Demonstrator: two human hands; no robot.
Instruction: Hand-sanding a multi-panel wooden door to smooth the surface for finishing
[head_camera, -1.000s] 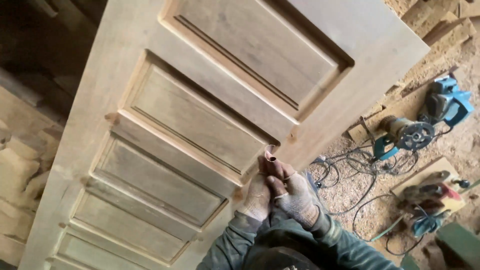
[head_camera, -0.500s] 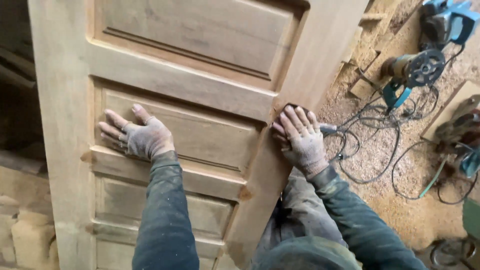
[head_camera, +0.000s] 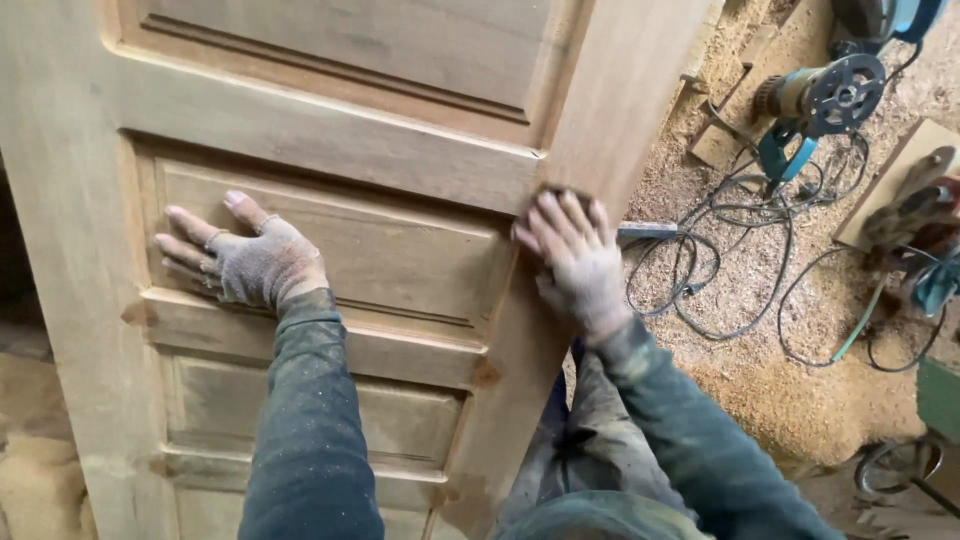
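Note:
A bare wooden panelled door (head_camera: 330, 130) stands tilted in front of me and fills the left and middle of the view. My left hand (head_camera: 250, 262), in a dusty fingerless glove, lies flat with fingers spread on a recessed panel. My right hand (head_camera: 575, 260), also gloved, presses flat on the door's right stile near its edge. A small dark pad (head_camera: 548, 194) shows under its fingertips; I cannot tell what it is. Both sleeves are dark and dusted with sawdust.
The floor (head_camera: 800, 400) on the right is covered in sawdust. A teal power tool (head_camera: 820, 100) lies there with black cables (head_camera: 720, 270) looped around it. More tools (head_camera: 920, 230) sit on a board at the right edge. A short grey bar (head_camera: 650, 230) lies by the door's edge.
A second ago both hands were together at the door's edge, around a small object. My left hand has since moved out onto the panel, and my right lies flat on the stile.

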